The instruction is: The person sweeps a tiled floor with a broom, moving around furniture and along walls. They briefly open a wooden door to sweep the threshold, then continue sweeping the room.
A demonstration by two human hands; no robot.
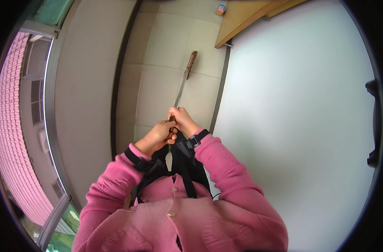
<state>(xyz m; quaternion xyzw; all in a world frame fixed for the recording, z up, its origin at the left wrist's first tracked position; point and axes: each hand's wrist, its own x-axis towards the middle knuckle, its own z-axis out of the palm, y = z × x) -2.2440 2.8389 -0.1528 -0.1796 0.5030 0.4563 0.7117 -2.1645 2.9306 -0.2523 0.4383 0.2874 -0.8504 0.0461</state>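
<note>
In front of my body I hold a long, slim object with a silver shaft point(181, 91) and a thicker brown far end point(192, 61). It points away from me, slanting slightly right, over the tiled floor. My left hand point(161, 133) is closed near a brown grip point(172, 119) at the object's near end. Just ahead and to the right, my right hand point(181, 119) wraps round the same end, touching the left. My fingers cover much of the grip, so its full shape is hidden. I cannot tell whether the far end touches the floor.
Pale floor tiles point(162, 46) run between a wall point(84, 84) with a window point(40, 80) on my left and a large white surface point(292, 126) on my right. A wooden door or panel point(246, 19) juts in at the far right. Near it sits a small blue-and-orange box point(220, 9).
</note>
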